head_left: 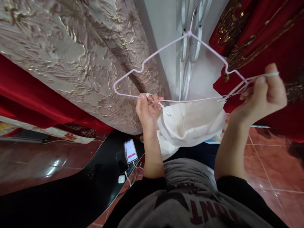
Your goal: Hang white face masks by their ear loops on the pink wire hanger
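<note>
A pale pink clothes hanger [163, 49] hangs by its hook in front of me. Below its bottom bar is a white cloth garment [190, 120] with thin straps; its exact kind is hard to tell. My left hand [149, 110] is closed around the left part of the bottom bar, with a short white strap across its fingers. My right hand [268, 90] grips a long white strap [254, 77], drawn out taut to the right past the hanger's right corner. The lower part of the garment lies close to my lap.
A beige embossed fabric [95, 57] hangs at left, and red embroidered cloth [256, 34] at right. White metal bars [184, 69] stand behind the hanger. Two phones, one lit [131, 151], and a small white case [121, 179] lie on a black bench [71, 193].
</note>
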Demonstrator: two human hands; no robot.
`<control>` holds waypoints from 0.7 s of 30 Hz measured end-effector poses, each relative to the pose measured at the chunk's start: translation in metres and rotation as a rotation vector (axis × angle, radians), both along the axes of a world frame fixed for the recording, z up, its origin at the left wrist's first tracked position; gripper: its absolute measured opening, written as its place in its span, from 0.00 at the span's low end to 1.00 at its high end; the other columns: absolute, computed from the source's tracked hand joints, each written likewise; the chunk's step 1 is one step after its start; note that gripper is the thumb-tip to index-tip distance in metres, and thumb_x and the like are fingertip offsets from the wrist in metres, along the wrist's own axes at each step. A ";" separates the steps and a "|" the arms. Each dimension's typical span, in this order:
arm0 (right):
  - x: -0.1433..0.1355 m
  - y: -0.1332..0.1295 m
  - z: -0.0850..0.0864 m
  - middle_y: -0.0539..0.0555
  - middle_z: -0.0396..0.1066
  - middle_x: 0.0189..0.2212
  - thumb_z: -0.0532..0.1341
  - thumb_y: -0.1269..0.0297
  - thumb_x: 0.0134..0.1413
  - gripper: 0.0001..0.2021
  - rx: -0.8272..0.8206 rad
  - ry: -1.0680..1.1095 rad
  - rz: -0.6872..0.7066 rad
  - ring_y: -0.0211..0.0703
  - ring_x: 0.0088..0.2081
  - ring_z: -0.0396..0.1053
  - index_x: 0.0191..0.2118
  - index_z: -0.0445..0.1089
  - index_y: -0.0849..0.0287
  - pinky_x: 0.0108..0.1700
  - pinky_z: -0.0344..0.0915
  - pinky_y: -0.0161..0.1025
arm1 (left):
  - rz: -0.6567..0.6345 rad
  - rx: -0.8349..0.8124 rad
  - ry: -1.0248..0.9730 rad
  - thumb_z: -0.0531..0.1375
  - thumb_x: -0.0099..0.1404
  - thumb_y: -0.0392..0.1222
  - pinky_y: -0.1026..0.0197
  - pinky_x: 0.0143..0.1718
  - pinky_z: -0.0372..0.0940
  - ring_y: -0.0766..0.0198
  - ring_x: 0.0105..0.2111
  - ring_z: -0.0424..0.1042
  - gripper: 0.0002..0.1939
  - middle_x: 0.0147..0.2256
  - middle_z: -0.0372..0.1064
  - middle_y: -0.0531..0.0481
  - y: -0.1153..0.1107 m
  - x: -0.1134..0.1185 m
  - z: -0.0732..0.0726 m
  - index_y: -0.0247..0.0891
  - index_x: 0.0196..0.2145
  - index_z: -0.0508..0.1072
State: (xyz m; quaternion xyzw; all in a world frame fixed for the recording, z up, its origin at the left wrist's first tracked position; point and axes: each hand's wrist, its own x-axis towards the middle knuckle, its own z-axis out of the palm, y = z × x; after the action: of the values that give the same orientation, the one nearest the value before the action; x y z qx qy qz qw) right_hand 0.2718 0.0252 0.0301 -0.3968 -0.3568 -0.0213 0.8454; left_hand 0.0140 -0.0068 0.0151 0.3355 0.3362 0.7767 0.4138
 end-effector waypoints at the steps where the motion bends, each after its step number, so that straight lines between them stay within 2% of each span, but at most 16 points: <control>1: -0.007 -0.004 -0.007 0.50 0.68 0.29 0.62 0.65 0.53 0.18 0.008 -0.027 -0.043 0.30 0.22 0.52 0.45 0.87 0.50 0.22 0.49 0.35 | -0.001 0.000 -0.003 0.66 0.77 0.63 0.68 0.24 0.67 0.63 0.32 0.82 0.26 0.26 0.69 0.53 0.000 0.000 0.001 0.42 0.32 0.66; 5: -0.023 -0.014 -0.020 0.54 0.74 0.41 0.58 0.62 0.57 0.23 -0.090 -0.021 0.011 0.29 0.23 0.58 0.52 0.85 0.51 0.22 0.54 0.35 | 0.000 -0.016 0.004 0.65 0.78 0.62 0.68 0.24 0.67 0.64 0.32 0.81 0.25 0.26 0.68 0.53 0.000 -0.003 0.002 0.42 0.32 0.65; 8: -0.010 -0.007 -0.018 0.53 0.72 0.35 0.54 0.65 0.56 0.26 -0.026 0.106 -0.054 0.30 0.22 0.55 0.52 0.85 0.53 0.21 0.47 0.33 | -0.021 -0.007 0.017 0.66 0.77 0.62 0.69 0.23 0.66 0.64 0.32 0.81 0.26 0.26 0.68 0.53 -0.001 -0.005 0.001 0.42 0.31 0.65; 10: 0.004 -0.004 -0.017 0.51 0.65 0.28 0.53 0.67 0.54 0.25 0.092 0.191 -0.130 0.30 0.21 0.49 0.48 0.86 0.53 0.21 0.42 0.33 | -0.038 0.012 0.019 0.67 0.76 0.63 0.69 0.24 0.66 0.63 0.33 0.82 0.26 0.27 0.68 0.53 -0.001 -0.004 -0.001 0.42 0.32 0.65; 12: 0.012 -0.005 -0.019 0.50 0.62 0.26 0.54 0.68 0.53 0.22 0.156 0.232 -0.136 0.30 0.20 0.48 0.42 0.87 0.54 0.21 0.41 0.33 | -0.042 0.012 0.018 0.67 0.76 0.63 0.69 0.24 0.66 0.63 0.34 0.82 0.26 0.27 0.69 0.53 0.000 -0.001 -0.002 0.42 0.32 0.65; 15: 0.007 -0.017 -0.025 0.46 0.60 0.20 0.59 0.70 0.49 0.17 0.125 0.161 -0.074 0.30 0.18 0.47 0.35 0.86 0.54 0.20 0.43 0.34 | -0.027 -0.018 0.000 0.66 0.77 0.63 0.69 0.23 0.66 0.63 0.34 0.82 0.26 0.27 0.68 0.53 0.002 0.004 -0.003 0.42 0.32 0.65; 17: -0.003 -0.025 -0.028 0.45 0.60 0.17 0.64 0.70 0.46 0.13 0.092 0.065 -0.014 0.31 0.18 0.49 0.34 0.87 0.52 0.21 0.46 0.35 | -0.034 -0.031 -0.008 0.66 0.77 0.62 0.69 0.24 0.66 0.64 0.34 0.82 0.26 0.27 0.68 0.53 0.002 0.006 -0.004 0.42 0.32 0.65; 19: -0.015 -0.033 -0.028 0.46 0.68 0.20 0.71 0.68 0.48 0.10 0.007 -0.022 0.117 0.33 0.21 0.55 0.37 0.88 0.51 0.24 0.52 0.37 | -0.051 -0.029 -0.002 0.66 0.77 0.62 0.69 0.25 0.68 0.63 0.35 0.82 0.25 0.27 0.69 0.53 0.001 0.005 -0.004 0.42 0.32 0.65; 21: -0.025 -0.038 -0.026 0.47 0.73 0.24 0.77 0.61 0.50 0.15 -0.157 -0.099 0.321 0.35 0.23 0.59 0.46 0.87 0.50 0.26 0.57 0.38 | -0.073 -0.019 0.014 0.66 0.77 0.61 0.69 0.26 0.69 0.62 0.36 0.83 0.25 0.27 0.69 0.52 -0.001 0.002 -0.004 0.42 0.32 0.66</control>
State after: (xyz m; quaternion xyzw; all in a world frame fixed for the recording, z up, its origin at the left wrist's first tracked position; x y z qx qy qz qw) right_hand 0.2464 -0.0131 0.0043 -0.3981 -0.4572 0.1222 0.7858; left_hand 0.0163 -0.0073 0.0109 0.3490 0.3341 0.7553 0.4428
